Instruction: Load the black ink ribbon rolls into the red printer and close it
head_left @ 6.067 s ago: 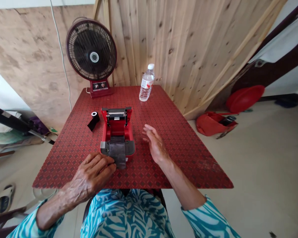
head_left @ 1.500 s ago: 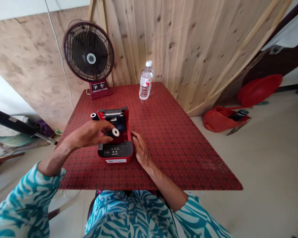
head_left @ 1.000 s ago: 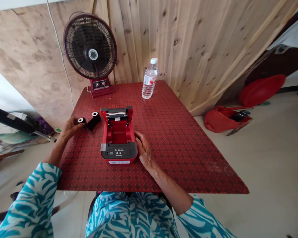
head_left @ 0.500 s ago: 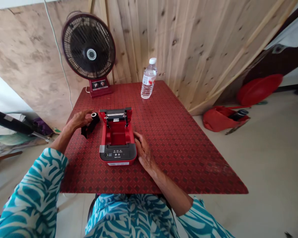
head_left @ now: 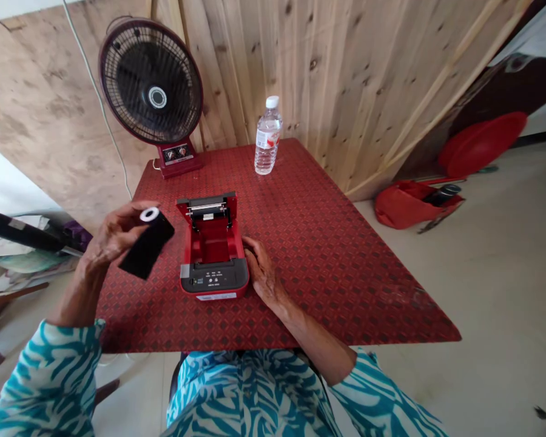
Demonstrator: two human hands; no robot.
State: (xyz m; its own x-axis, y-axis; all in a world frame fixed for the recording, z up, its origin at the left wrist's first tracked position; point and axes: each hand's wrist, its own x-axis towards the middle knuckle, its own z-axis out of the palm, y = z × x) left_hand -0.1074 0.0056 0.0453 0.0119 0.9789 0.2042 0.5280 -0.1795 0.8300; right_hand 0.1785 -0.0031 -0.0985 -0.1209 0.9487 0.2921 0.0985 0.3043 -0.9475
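Observation:
My left hand (head_left: 111,238) is closed on a small paper roll (head_left: 149,246) with a white core and black outer side, a loose black strip hanging from it. The hand holds it above the table, left of a red and black label printer (head_left: 215,276). The printer's lid stands up at the back, and its red inner bay shows nothing inside. Against the printer's right side, my right hand (head_left: 264,276) is closed with curled fingers, gripping its edge; the fingertips are partly hidden.
The table (head_left: 327,261) has a red patterned cover. At the back stand a dark red fan (head_left: 177,155) and a clear water bottle (head_left: 267,149), near a wooden wall. A red bag (head_left: 400,206) and a red round basin (head_left: 482,145) are on the floor at right.
My left hand has lifted the paper roll off the table and brought it nearer to me, its black strip now hanging down. My right hand stays at the printer's side.

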